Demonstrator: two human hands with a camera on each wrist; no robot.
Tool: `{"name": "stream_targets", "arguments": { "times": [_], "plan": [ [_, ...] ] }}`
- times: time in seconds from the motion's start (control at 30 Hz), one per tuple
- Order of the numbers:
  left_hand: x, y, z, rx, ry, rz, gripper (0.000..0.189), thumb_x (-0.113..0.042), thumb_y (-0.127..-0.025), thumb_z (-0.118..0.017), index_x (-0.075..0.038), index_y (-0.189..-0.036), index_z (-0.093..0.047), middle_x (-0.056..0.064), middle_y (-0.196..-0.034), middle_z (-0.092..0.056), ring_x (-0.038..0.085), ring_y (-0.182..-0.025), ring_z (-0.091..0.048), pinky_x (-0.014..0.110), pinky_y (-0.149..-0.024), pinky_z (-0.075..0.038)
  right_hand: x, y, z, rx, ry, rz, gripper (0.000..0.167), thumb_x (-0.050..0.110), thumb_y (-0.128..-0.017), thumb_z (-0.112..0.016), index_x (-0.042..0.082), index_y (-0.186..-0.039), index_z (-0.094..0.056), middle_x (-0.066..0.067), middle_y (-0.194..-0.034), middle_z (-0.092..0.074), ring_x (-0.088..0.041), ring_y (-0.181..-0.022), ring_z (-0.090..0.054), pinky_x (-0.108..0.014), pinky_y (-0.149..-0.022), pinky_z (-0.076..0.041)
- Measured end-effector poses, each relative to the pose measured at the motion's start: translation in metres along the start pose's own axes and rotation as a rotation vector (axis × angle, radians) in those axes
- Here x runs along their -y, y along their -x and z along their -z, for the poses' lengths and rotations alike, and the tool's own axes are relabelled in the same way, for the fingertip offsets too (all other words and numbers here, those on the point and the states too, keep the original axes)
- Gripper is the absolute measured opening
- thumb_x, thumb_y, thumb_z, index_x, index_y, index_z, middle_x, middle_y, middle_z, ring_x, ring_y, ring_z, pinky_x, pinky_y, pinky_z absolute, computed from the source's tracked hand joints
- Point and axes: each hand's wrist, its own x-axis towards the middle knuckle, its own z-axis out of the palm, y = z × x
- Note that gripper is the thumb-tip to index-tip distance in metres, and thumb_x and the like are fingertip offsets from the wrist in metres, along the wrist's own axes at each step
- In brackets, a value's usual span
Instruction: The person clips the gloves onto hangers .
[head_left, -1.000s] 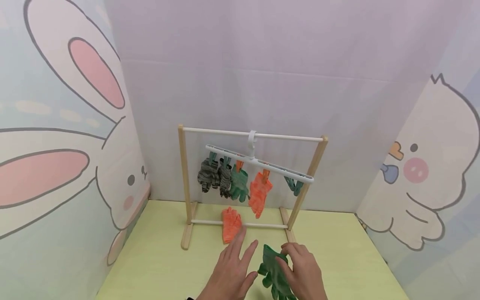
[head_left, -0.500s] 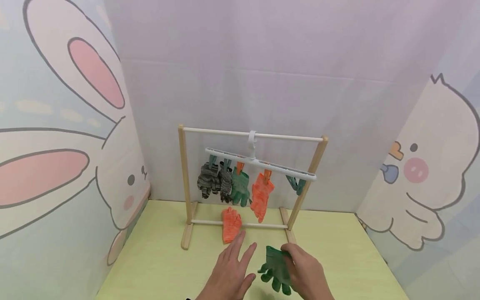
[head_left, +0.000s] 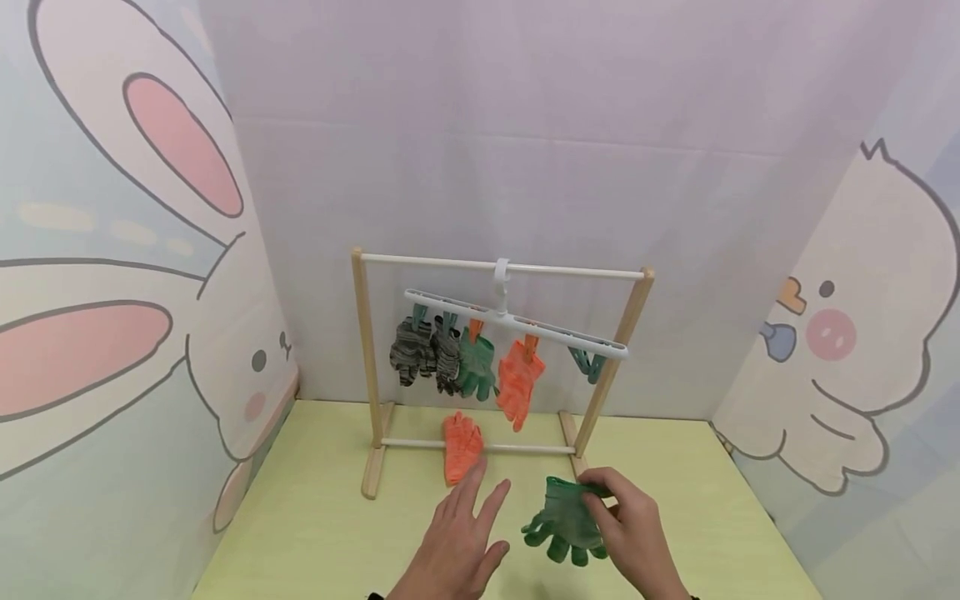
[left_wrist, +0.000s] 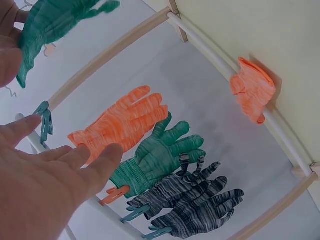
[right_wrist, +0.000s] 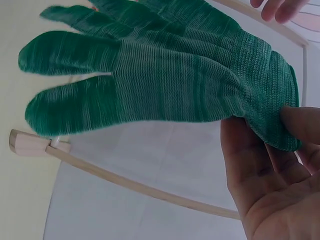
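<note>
My right hand (head_left: 626, 517) pinches a green knit glove (head_left: 568, 521) by its cuff, and the glove's fingers hang down over the table. In the right wrist view the thumb and fingers grip the cuff of that glove (right_wrist: 170, 75). My left hand (head_left: 457, 533) is apart from it, fingers straight and spread, holding nothing. Beyond the hands, a white clip hanger (head_left: 517, 322) carries two grey-black striped gloves (head_left: 412, 348), a green glove (head_left: 476, 365) and an orange glove (head_left: 519, 383). Another orange glove (head_left: 462, 448) lies across the rack's lower bar.
A wooden rack (head_left: 366, 350) with white rods stands on the yellow table (head_left: 300, 500). Bare teal clips (head_left: 587, 364) hang at the hanger's right end. Cartoon-printed cloth walls (head_left: 240, 333) enclose the table's sides, with a plain one behind.
My right hand has moved slightly up and right with the green glove, which now hangs more spread out. The hanger has swayed a little. My left hand has barely moved.
</note>
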Motion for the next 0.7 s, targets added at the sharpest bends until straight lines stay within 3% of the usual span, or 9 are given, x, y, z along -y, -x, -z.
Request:
{"name": "stream_targets", "arguments": {
  "times": [0.2, 0.4, 0.7],
  "plan": [
    [0.002, -0.004, 0.004, 0.021, 0.039, 0.027, 0.077, -0.034, -0.091, -0.075, -0.011, -0.154, -0.039, 0.022, -0.159, -0.034, 0.035, -0.142, -0.046, 0.051, -0.095, -0.054, -0.001, -0.003, 0.000, 0.018, -0.035, -0.048, 0.030, -0.009, -0.085, -0.073, 0.018, -0.100, -0.071, 0.006, -0.094, -0.073, 0.000, -0.082, -0.065, -0.023, -0.055, -0.053],
    [0.005, -0.009, 0.008, 0.044, 0.045, 0.011, 0.079, -0.034, -0.091, -0.075, -0.011, -0.156, -0.035, 0.022, -0.160, -0.033, 0.034, -0.143, -0.046, 0.051, -0.095, -0.055, -0.002, -0.007, -0.001, 0.038, -0.035, -0.047, 0.029, -0.008, -0.087, -0.071, 0.018, -0.100, -0.068, 0.005, -0.092, -0.072, 0.001, -0.081, -0.063, -0.023, -0.055, -0.052],
    [0.008, -0.024, 0.024, 0.183, 0.051, 0.002, 0.077, -0.036, -0.100, -0.064, -0.013, -0.161, -0.023, 0.016, -0.167, -0.025, 0.028, -0.148, -0.042, 0.047, -0.101, -0.053, 0.001, -0.021, 0.005, 0.027, -0.012, -0.005, 0.020, -0.006, -0.093, -0.064, 0.010, -0.105, -0.063, 0.002, -0.092, -0.069, 0.000, -0.078, -0.061, -0.023, -0.056, -0.050]
  ]
}}
